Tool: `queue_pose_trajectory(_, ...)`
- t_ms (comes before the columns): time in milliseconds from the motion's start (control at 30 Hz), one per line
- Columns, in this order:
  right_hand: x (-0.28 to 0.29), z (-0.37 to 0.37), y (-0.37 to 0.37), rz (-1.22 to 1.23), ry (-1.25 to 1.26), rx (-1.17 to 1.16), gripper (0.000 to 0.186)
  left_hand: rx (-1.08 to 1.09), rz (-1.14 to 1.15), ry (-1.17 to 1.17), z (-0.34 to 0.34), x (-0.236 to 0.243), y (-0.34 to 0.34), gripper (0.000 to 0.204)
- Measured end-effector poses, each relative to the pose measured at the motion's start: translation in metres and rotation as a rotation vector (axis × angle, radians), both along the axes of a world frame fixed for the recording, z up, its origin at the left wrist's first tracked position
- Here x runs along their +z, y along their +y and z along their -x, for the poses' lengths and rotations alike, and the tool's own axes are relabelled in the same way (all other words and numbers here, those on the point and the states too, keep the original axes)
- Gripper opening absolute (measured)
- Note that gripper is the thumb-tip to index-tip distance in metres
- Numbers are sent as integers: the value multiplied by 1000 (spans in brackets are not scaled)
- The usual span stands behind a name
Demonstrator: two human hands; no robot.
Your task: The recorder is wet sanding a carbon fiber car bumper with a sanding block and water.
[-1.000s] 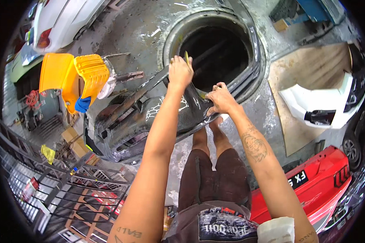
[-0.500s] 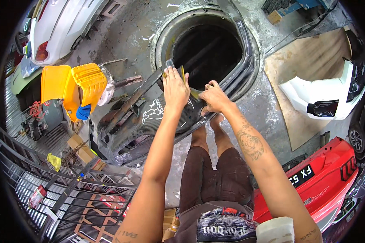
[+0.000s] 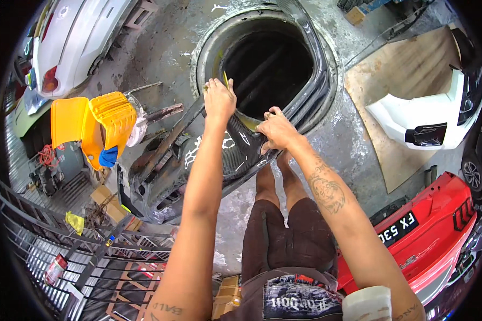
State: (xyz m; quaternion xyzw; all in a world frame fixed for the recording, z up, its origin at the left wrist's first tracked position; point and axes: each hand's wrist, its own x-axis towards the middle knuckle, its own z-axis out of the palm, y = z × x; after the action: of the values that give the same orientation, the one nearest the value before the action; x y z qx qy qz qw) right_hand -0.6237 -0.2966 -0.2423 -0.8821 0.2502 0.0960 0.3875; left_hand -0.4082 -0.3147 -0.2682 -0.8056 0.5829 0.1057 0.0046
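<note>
change noted: half a second ago the left hand [image 3: 219, 100] lay flat with its fingers straight; now the fingers, pressed together, curl over a yellow sheet [image 3: 225, 80], whose edge stands beside the thumb. the right hand [image 3: 279, 131] remains bent against the bumper; whether it pinches anything cannot be told. the black bumper [image 3: 246, 152] lies between the person and the round pit, partly across its rim [image 3: 199, 64]. judgement: work on the bumper is under way, the left hand working and the right steadying.

surface: grey floor [image 3: 359, 155], splashed with white. room: at left, a yellow plastic seat [image 3: 112, 115] bearing a blue cloth [image 3: 108, 157]; far left, a white car body [image 3: 85, 48]; at right, a white bumper [image 3: 393, 109] on a brown board [image 3: 407, 64]; near right, a red panel [image 3: 434, 230].
</note>
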Motion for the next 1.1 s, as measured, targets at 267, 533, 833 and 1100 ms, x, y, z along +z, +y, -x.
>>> queue_pose_trajectory(267, 4, 0, 2, -11, -6, -16, 54, 24, -152, 51, -1, 6, -5, 61)
queue_pose_trajectory(533, 2, 5, 2, 75, -48, -33, 53, -2, 61, -19, 4, -5, 3, 63)
queue_pose_trajectory(833, -1, 17, -2, 3, -88, -79, 55, 661, 237, 613, -144, 84, 39, 82)
queue_pose_trajectory(1100, 16, 17, 4, 9, 51, -37, 76, 710, 564, 295, -458, 113, 151, 72)
